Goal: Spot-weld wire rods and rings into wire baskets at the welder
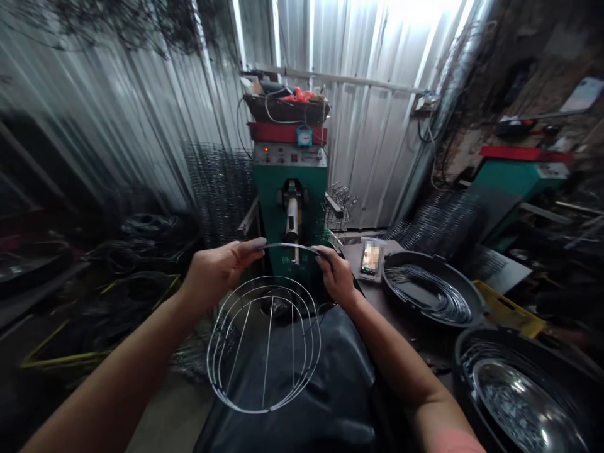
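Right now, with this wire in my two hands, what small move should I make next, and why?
Probably ease the curved wire forward toward the metal head of the green machine, keeping it level. Your left hand and right hand both hold the wire, that head stands straight ahead of them, and the wire frame is below the wire.

Pale, ribbed sheet-metal walls (372, 145) enclose the cramped workshop, and hard white daylight glares in at the top, leaving the left side dim. A thin white horizontal rail (340, 78) crosses the metal, beside a silver ribbed duct (443, 107) running diagonally along a rough, dark brown wall (523, 82). A teal-green machine with a red band (287, 182) stands against the metal, a second teal-green machine (519, 179) further right. A dark wire-mesh panel (219, 195) leans nearby. Grey concrete floor (163, 418) shows low down.
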A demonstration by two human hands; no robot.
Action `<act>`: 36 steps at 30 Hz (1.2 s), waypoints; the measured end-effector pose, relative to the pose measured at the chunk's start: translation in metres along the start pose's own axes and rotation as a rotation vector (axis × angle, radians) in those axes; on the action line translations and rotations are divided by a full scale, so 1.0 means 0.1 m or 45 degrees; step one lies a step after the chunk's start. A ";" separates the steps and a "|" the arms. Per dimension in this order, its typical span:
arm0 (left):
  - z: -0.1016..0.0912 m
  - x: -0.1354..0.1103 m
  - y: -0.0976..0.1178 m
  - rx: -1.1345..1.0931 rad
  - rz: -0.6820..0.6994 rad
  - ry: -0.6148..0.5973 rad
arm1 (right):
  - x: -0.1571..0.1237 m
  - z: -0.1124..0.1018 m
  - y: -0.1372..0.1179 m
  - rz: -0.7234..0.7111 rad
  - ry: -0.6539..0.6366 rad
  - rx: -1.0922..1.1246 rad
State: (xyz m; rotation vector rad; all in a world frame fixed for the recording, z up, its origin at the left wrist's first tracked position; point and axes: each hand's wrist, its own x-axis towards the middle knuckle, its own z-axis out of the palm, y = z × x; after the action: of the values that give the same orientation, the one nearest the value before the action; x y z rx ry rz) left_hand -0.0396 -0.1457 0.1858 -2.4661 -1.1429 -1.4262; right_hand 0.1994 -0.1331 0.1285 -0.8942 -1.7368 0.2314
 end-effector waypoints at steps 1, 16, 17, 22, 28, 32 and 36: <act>-0.02 -0.01 -0.02 0.025 -0.024 0.020 | 0.03 0.01 -0.05 0.012 -0.013 0.009; 0.43 -0.07 -0.78 -0.573 -0.770 -0.267 | 0.34 0.55 0.50 0.361 -0.208 0.100; 0.53 -0.09 -0.84 -0.580 -0.817 -0.306 | 0.31 0.55 0.58 0.381 -0.220 0.085; 1.05 -0.32 -1.01 -0.614 -0.989 -0.523 | -0.02 0.57 0.93 0.595 -0.299 -0.022; 1.37 -0.47 -1.09 -0.682 -0.951 -0.601 | -0.24 0.67 1.25 0.738 -0.363 -0.081; 1.39 -0.49 -1.16 -0.641 -1.003 -0.630 | -0.27 0.74 1.42 0.760 -0.432 -0.060; 1.39 -0.50 -1.23 -0.604 -1.005 -0.676 | -0.33 0.78 1.47 0.742 -0.457 -0.089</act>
State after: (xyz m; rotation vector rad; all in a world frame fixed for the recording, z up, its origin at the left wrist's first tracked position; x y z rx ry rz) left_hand -0.0319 -0.0290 0.0332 -2.9921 -2.3260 -1.3012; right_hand 0.1995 -0.0312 -0.0074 -1.4699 -1.7726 0.7560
